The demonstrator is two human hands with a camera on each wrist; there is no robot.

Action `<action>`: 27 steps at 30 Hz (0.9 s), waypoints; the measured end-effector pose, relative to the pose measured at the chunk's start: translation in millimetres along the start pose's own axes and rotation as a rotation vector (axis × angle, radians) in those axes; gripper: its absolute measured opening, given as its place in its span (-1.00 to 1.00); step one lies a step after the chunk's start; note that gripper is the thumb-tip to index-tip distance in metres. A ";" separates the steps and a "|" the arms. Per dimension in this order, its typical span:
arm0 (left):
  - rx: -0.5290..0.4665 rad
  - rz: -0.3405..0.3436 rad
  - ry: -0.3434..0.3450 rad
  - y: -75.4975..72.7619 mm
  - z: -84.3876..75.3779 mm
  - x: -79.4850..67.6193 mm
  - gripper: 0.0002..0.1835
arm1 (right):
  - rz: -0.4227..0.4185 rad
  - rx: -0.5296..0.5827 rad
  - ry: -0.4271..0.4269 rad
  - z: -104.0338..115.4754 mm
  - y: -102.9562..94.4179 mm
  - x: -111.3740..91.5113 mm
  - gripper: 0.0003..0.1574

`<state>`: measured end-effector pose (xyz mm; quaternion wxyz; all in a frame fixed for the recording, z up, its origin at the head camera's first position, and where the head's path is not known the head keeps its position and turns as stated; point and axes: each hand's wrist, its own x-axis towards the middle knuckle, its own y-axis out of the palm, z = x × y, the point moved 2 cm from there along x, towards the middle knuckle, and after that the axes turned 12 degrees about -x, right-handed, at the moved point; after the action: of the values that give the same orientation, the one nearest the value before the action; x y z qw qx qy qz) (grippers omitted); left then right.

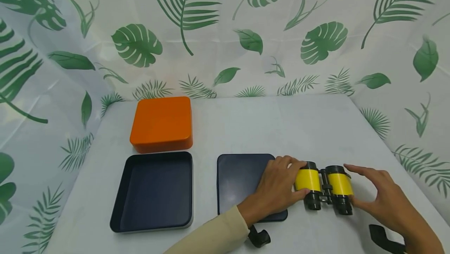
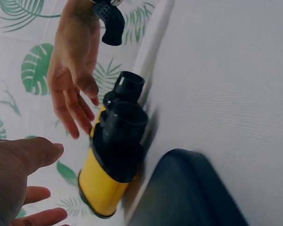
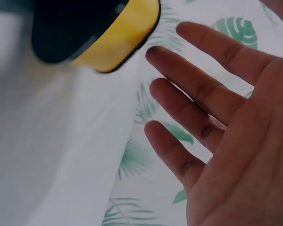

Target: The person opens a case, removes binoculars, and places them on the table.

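A pair of yellow and black binoculars (image 1: 327,187) lies on the white table at the right, between my two hands. My left hand (image 1: 277,183) is at its left barrel, thumb and fingers spread; the left wrist view shows a gap between that thumb and the binoculars (image 2: 104,183). On the other side, my right hand (image 1: 383,195) curves loosely around the right barrel. Its straight, parted fingers (image 3: 198,89) appear just off the yellow casing in the right wrist view. Partly behind my left hand and forearm lies a flat dark navy rectangular piece (image 1: 239,179).
An open navy tray (image 1: 191,191) sits at the left of the table. Behind it stands an orange rectangular box (image 1: 161,123). A leaf-printed white sheet (image 1: 211,62) hangs along the table's back and sides.
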<state>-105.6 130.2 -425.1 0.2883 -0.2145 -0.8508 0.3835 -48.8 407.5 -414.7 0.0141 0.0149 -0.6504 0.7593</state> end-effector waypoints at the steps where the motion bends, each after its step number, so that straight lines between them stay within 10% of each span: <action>1: 0.004 -0.002 0.006 -3.1 -1.0 -0.4 -0.27 | -0.024 0.003 -0.005 3.3 -1.3 0.2 0.17; 15: 0.037 0.030 0.010 -55.0 -4.5 -12.5 -0.18 | -0.228 0.120 -0.062 71.7 -30.2 23.2 -0.05; 27: 0.099 0.199 -0.147 -95.2 10.6 -31.0 0.05 | -0.244 0.109 -0.132 126.1 -28.6 47.4 -0.13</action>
<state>-103.3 48.0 -367.0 0.1958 -0.2548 -0.8240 0.4666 -94.4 287.4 -365.1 0.0627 0.1447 -0.6012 0.7833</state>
